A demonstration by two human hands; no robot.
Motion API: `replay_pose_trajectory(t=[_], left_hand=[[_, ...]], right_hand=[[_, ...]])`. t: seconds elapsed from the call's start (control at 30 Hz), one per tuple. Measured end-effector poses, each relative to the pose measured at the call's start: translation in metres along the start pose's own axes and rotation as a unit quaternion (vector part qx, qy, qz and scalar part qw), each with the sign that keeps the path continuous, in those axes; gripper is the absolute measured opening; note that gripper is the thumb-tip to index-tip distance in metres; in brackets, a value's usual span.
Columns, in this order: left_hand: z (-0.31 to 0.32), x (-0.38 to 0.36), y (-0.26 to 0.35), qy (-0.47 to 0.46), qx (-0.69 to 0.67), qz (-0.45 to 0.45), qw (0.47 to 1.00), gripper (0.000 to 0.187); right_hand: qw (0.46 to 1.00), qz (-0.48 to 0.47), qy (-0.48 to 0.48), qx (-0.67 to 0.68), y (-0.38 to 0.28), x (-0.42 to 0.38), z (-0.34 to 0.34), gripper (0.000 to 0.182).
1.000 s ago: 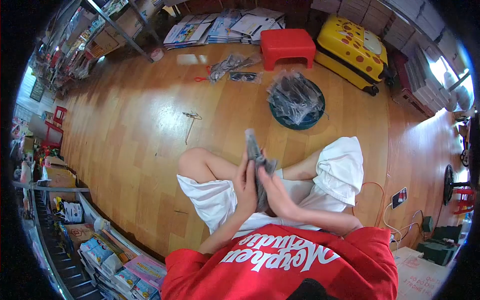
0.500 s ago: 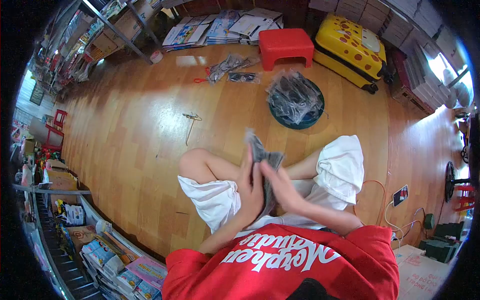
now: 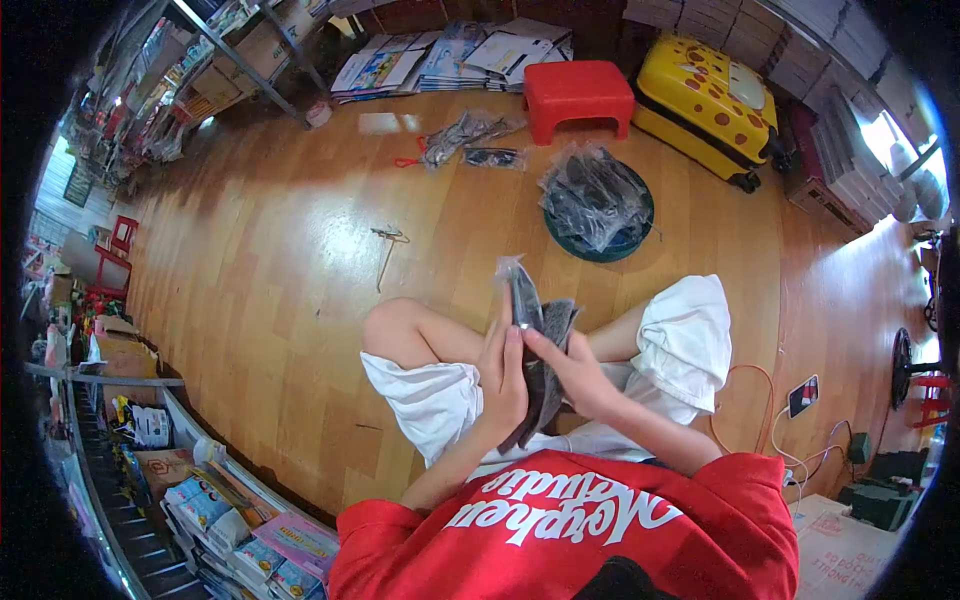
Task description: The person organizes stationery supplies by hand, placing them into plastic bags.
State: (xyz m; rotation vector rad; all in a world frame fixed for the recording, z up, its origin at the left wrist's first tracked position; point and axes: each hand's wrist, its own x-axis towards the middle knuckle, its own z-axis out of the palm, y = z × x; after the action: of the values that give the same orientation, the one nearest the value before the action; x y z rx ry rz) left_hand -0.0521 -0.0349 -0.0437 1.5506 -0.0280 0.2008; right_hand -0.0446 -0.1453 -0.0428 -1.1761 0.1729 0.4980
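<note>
Above my lap, my left hand [image 3: 507,378] grips a bundle of dark items in clear plastic [image 3: 540,375] from its left side. My right hand [image 3: 578,370] holds the same bundle from the right, its thumb and fingers pressed on the upper part. The bundle fans apart at its top, with a shiny plastic end pointing up. What exactly the dark items are cannot be made out. Farther forward, a green round basin [image 3: 600,252] holds a heap of similar plastic-wrapped dark packets [image 3: 592,195].
A red stool [image 3: 578,92], yellow spotted suitcase [image 3: 705,105] and stacked booklets [image 3: 455,58] stand ahead. More packets [image 3: 465,135] and a thin metal hook [image 3: 385,258] lie on the wooden floor. A phone [image 3: 802,396] with cables is at right; shelves [image 3: 120,382] line the left.
My right hand has moved slightly right and down, and the bundle's upper part has spread wider. The camera view has shifted a little.
</note>
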Motion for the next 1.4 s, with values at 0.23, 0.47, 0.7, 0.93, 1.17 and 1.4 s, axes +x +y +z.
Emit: replay_pose_trajectory(t=[0.23,0.47,0.7,0.93,1.17,1.4], left_hand=[[-0.033,0.035,0.014,0.063,0.089,0.063,0.992,0.042],[-0.056,0.022,-0.015,-0.391,-0.175,-0.31,0.849,0.053],[-0.036,0.014,-0.025,-0.167,-0.285,-0.262,0.907,0.056],[0.017,0.001,-0.049,0.009,-0.394,-0.263,0.88,0.052],[0.01,-0.023,-0.048,0.035,-0.475,-0.273,0.836,0.057],[0.017,-0.011,-0.031,0.025,-0.47,-0.253,0.845,0.054]], right_hand=[[0.979,0.072,-0.129,-0.14,-0.052,-0.006,-0.037,0.032],[0.903,0.106,-0.223,-0.353,-0.05,0.001,-0.077,0.05],[0.955,-0.155,0.164,-0.192,-0.071,0.012,-0.08,0.045],[0.871,-0.428,-0.003,-0.24,-0.031,0.018,-0.022,0.056],[0.725,-0.419,-0.03,-0.546,-0.014,0.011,0.003,0.062],[0.695,-0.541,0.011,-0.474,-0.018,0.036,-0.027,0.047]])
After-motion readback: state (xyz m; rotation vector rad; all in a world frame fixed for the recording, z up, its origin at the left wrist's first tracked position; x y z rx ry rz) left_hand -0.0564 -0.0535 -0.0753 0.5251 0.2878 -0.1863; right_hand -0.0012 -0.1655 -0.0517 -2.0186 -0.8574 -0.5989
